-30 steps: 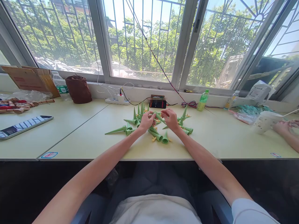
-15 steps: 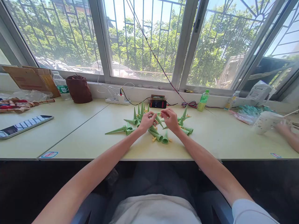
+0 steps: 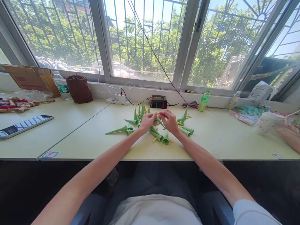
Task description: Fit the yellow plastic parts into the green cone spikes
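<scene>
A pale-topped worktop (image 3: 82, 143) carries a loose cluster of green plastic cones before a seated person in a light shirt. Nearest the front edge, one cone (image 3: 166, 140) turns its open mouth toward the camera, with another cone (image 3: 158, 137) tipped beside it and a small yellow piece (image 3: 154, 140) close by. Just beyond, above the middle of the cluster, the left hand (image 3: 147, 122) grips the upper end of a slim green cone (image 3: 161, 122), its narrow tip angled down toward the right.

The right hand (image 3: 170, 121) has moved in over the last half second, its bent fingertips now just beside the left thumb; both hands appear to be working on that single cone, though whether the right fingers pinch anything cannot be told.

A long cone (image 3: 117, 130) lies to the left, while several upright cones (image 3: 139, 110) stand behind the left hand. Off to the right, a co-worker's hand (image 3: 289, 134) is blurred near a white cup (image 3: 267, 123). Farther back, a smartphone (image 3: 158, 104) leans below barred windows (image 3: 142, 81), with a green bottle (image 3: 203, 101) to its right.
</scene>
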A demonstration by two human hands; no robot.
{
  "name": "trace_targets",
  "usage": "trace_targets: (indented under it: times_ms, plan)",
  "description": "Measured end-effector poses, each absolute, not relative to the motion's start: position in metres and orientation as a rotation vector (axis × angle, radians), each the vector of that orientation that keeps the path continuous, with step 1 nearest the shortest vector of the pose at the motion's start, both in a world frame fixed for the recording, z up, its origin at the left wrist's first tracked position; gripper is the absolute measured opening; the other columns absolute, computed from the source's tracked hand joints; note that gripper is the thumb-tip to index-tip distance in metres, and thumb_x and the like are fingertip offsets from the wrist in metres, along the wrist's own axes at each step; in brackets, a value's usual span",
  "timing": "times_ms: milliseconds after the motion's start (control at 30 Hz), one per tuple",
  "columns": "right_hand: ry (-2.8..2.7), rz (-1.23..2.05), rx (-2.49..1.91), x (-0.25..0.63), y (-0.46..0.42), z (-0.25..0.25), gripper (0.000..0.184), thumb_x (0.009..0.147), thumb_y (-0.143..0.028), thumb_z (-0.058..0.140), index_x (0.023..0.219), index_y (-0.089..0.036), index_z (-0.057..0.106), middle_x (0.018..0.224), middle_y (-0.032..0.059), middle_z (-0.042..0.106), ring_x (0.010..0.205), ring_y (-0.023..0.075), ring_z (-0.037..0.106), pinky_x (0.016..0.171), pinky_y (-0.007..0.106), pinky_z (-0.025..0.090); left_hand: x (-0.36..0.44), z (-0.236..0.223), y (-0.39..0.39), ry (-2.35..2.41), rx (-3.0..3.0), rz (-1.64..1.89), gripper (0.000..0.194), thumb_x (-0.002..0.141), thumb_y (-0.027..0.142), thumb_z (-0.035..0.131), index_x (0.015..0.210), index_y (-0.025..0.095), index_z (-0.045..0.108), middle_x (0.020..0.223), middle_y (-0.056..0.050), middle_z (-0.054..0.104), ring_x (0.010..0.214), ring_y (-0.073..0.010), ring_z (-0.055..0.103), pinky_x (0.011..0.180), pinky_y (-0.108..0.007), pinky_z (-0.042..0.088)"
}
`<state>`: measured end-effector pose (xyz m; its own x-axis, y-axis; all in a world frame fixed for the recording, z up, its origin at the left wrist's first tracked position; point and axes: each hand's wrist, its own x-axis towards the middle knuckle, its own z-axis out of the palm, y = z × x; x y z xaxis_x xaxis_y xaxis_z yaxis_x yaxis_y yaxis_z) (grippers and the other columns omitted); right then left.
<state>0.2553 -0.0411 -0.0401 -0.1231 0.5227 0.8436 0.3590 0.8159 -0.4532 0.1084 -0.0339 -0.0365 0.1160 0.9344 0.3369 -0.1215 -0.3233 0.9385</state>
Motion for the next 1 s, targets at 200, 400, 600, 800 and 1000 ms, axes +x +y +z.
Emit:
trace_targets:
  times_ms: [200, 400, 600, 800, 1000]
  plan:
    - [-1.761, 0.136, -0.699, 0.256, -0.039, -0.042, 0.019, 0.093, -0.034, 0.052, 0.091, -0.021, 0.065, 0.093, 0.0064, 0.061, 0.081, 0.0162, 0.062, 0.077, 0.032, 0.055, 0.109, -0.036, -0.034, 0.851, 1.416, 1.35, 0.041, 0.079, 0.051, 0.067, 0.065, 0.013, 0.062, 0.056, -0.001, 0.057, 0.046, -0.0098, 0.055, 0.047, -0.024, 0.051]
    - [-1.758, 0.084, -0.711, 0.257, -0.033, -0.044, 0.018, 0.094, -0.032, 0.051, 0.091, -0.02, 0.064, 0.092, 0.0067, 0.06, 0.081, 0.0166, 0.061, 0.075, 0.03, 0.053, 0.11, -0.036, -0.035, 0.858, 1.402, 1.354, 0.04, 0.081, 0.049, 0.065, 0.065, 0.013, 0.062, 0.051, 0.0, 0.055, 0.046, -0.0104, 0.056, 0.046, -0.023, 0.05]
    - [-1.726, 0.1, -0.705, 0.259, -0.029, -0.046, 0.015, 0.093, -0.028, 0.051, 0.092, -0.02, 0.064, 0.089, 0.0049, 0.057, 0.072, 0.0143, 0.06, 0.069, 0.029, 0.052, 0.109, -0.036, -0.035, 0.856, 1.423, 1.325, 0.036, 0.083, 0.045, 0.064, 0.07, 0.012, 0.062, 0.052, -0.002, 0.058, 0.045, -0.0109, 0.057, 0.049, -0.024, 0.051]
    - [-1.695, 0.092, -0.76, 0.262, -0.027, -0.045, 0.014, 0.092, -0.029, 0.052, 0.089, -0.021, 0.064, 0.087, 0.0043, 0.057, 0.067, 0.0139, 0.059, 0.066, 0.029, 0.051, 0.11, -0.035, -0.037, 0.846, 1.512, 1.317, 0.031, 0.084, 0.041, 0.063, 0.073, 0.013, 0.062, 0.053, -0.002, 0.057, 0.046, -0.0122, 0.058, 0.049, -0.026, 0.052]
    - [-1.681, 0.069, -0.774, 0.263, -0.024, -0.046, 0.014, 0.091, -0.028, 0.054, 0.085, -0.02, 0.064, 0.084, 0.004, 0.055, 0.068, 0.0146, 0.057, 0.066, 0.03, 0.049, 0.109, -0.04, -0.035, 0.87, 1.737, 1.311, 0.027, 0.084, 0.042, 0.061, 0.075, 0.016, 0.061, 0.053, 0.0, 0.059, 0.047, -0.0125, 0.059, 0.047, -0.023, 0.047]
